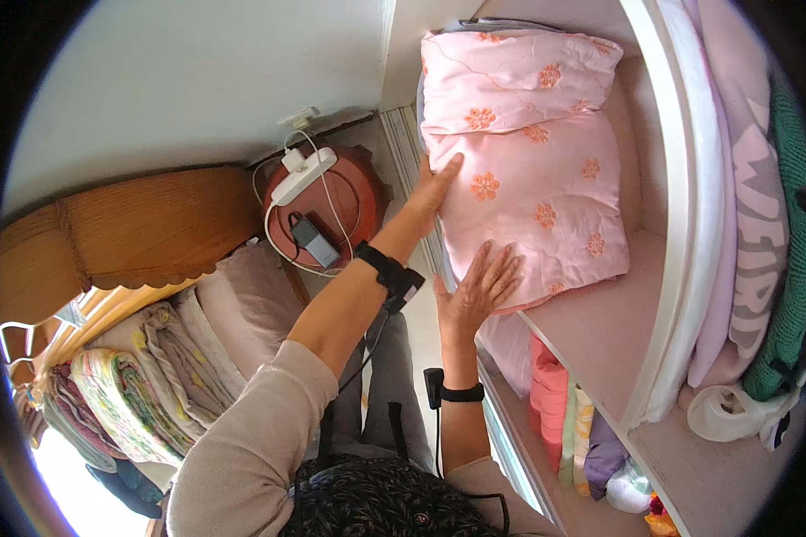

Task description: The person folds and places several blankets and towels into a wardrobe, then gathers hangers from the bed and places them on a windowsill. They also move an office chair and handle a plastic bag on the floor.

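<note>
A folded pink quilt (546,179) with orange flower motifs lies on a shelf of the open cupboard. My left hand (433,190) rests against its left edge, one digit stretched over the top and another along the side. The other fingers of that hand are partly hidden. Nearer to me, my right hand (480,288) lies on the quilt's near left corner with its fingers spread. Some grey fabric (501,25) shows behind the far edge of the quilt.
Right of the white cupboard divider (681,206) hang clothes, including a green knit garment (784,233). Rolled textiles (549,394) sit on the lower shelf. At left, a power strip (303,176) with cables lies on a round red stool (354,183), beside a bed with folded bedding (121,394).
</note>
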A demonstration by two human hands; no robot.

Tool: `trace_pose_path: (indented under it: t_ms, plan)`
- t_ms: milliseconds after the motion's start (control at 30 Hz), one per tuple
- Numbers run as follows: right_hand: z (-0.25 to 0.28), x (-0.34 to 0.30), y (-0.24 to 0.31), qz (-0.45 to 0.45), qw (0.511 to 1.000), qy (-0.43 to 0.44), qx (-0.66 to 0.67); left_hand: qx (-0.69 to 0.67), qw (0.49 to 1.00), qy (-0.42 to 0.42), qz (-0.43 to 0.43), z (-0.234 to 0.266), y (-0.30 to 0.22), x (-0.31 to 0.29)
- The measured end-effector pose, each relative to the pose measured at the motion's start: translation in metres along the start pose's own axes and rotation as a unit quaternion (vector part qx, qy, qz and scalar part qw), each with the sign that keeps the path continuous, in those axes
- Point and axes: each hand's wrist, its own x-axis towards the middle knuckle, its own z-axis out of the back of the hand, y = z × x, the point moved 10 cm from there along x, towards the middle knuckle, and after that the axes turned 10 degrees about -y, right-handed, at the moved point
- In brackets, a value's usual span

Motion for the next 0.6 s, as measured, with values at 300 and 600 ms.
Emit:
trace_pose_path:
  t_ms: [300,600]
  plan:
    - [0.010,0.040,-0.040,-0.042,0.986,-0.125,-0.099,-0.075,0.990,0.122,0.008,-0.058,-0.012,-0.023]
    - [0.018,0.105,-0.093,-0.087,0.969,-0.133,-0.188,-0.017,0.983,0.134,-0.125,-0.135,-0.013,0.036]
